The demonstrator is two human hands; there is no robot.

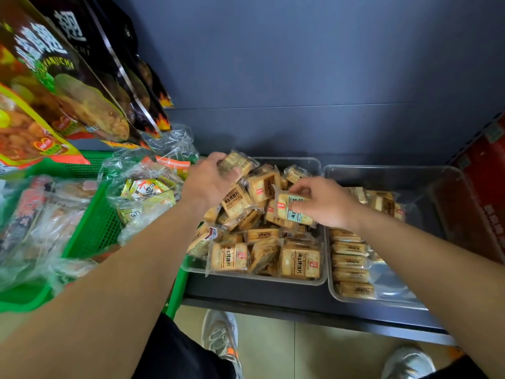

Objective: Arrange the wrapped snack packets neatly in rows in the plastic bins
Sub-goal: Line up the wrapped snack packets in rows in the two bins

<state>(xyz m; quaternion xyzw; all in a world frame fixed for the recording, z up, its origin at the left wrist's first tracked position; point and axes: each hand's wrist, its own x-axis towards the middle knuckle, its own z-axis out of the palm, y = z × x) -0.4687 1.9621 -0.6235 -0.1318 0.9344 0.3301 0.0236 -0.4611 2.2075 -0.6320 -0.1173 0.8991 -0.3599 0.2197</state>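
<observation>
**Left hand** [210, 179]: fingers curled over 1 tan wrapped packet [238, 163] at the far top of the heap. The grip is closed on it; the thumb is hidden.

**Right hand** [325, 203]: thumb and fingertips pinch 1 packet with a pale green label [293, 210]. It is held tilted and touches the heap, between the 2 hands.

**Heap of packets** [254, 236]: directly beneath both hands, loose and overlapping. It fills the left clear bin [259, 279] to above its rim.

**Right clear bin** [382, 301]: just outboard of the right wrist. 1 row of packets [349, 262] stands on edge along the wall nearest the heap, under the right forearm. A few more packets [382, 201] lie beyond the right knuckles.

**Dark shelf** [273, 294]: carries the 2 bins side by side.

**Green mesh basket** [93, 228]: outboard of the left forearm, holding clear-wrapped snacks.

**Hanging snack bags** [54, 77]: above the basket.

**Red carton** [483, 187]: well beyond the right bin.
</observation>
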